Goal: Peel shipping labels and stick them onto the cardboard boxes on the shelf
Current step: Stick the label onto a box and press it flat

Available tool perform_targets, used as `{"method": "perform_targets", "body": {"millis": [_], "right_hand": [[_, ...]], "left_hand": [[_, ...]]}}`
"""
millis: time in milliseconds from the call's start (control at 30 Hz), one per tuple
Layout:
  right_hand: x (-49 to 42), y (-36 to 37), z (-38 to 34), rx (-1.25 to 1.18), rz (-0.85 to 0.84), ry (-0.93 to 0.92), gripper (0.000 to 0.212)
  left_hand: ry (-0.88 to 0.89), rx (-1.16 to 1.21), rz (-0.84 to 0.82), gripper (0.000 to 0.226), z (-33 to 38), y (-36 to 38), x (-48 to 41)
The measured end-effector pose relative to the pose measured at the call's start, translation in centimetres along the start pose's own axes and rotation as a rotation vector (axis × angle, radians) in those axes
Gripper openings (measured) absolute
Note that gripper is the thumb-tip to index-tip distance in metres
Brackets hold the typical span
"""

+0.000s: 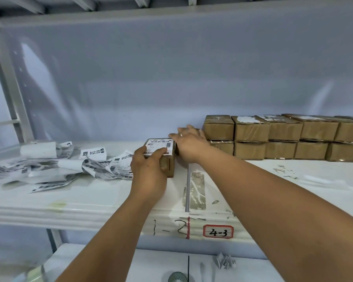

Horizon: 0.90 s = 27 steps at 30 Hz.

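A small cardboard box (170, 161) stands on the white shelf (94, 192) at the middle, with a white shipping label (159, 145) on its top. My left hand (149, 165) grips the box's near left side, fingers curled over the label's near edge. My right hand (189, 143) lies on the box's far right corner with fingers spread and fairly straight, touching the label's edge. It partly hides another brown box behind it. Two stacked rows of cardboard boxes (281, 137) line the back right of the shelf.
A loose heap of label strips and backing paper (59, 165) covers the shelf's left part. Torn tape remains (196, 188) mark the shelf's seam. The shelf's front edge carries the markings "1-2" and "4-3" (218, 231). A lower shelf (161, 265) shows below.
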State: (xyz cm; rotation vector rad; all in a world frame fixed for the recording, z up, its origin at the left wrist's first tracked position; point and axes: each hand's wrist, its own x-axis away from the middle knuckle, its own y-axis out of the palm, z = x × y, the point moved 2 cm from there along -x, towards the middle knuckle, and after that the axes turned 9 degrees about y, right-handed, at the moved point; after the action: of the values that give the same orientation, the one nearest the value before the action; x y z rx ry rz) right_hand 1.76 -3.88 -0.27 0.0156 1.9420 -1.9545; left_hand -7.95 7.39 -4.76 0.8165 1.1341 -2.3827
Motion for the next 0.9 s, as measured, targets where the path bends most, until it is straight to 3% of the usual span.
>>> {"method": "perform_targets", "body": {"millis": [167, 267, 367, 467, 567, 767, 900], "right_hand": [[-1.5, 1.9, -0.6, -0.019, -0.022, 0.098, 0.068], [-1.6, 2.1, -0.7, -0.015, 0.116, 0.111, 0.051], [-1.6, 2.1, -0.5, -0.160, 0.263, 0.122, 0.034], [-1.0, 1.8, -0.4, -0.259, 0.298, 0.109, 0.036], [-0.1, 1.2, 0.1, -0.320, 0.232, 0.147, 0.040], [1.4, 0.9, 0.0, -0.218, 0.113, 0.211, 0.049], [3.7, 0.0, 0.0, -0.268, 0.210, 0.293, 0.053]], "left_hand": [[-0.024, 0.009, -0.003, 0.045, -0.3, 0.4, -0.4], [-0.026, 0.009, 0.021, 0.044, -0.6, 0.5, -0.6], [-0.054, 0.031, 0.044, 0.044, -0.7, 0.4, -0.6], [-0.054, 0.030, 0.077, 0.042, -0.9, 0.3, -0.7], [-0.071, 0.062, 0.081, 0.039, -1.0, 0.3, -0.7], [-0.102, 0.105, 0.070, 0.034, -1.0, 0.2, -0.6], [-0.108, 0.110, 0.046, 0.033, -0.7, 0.1, -0.6]]}}
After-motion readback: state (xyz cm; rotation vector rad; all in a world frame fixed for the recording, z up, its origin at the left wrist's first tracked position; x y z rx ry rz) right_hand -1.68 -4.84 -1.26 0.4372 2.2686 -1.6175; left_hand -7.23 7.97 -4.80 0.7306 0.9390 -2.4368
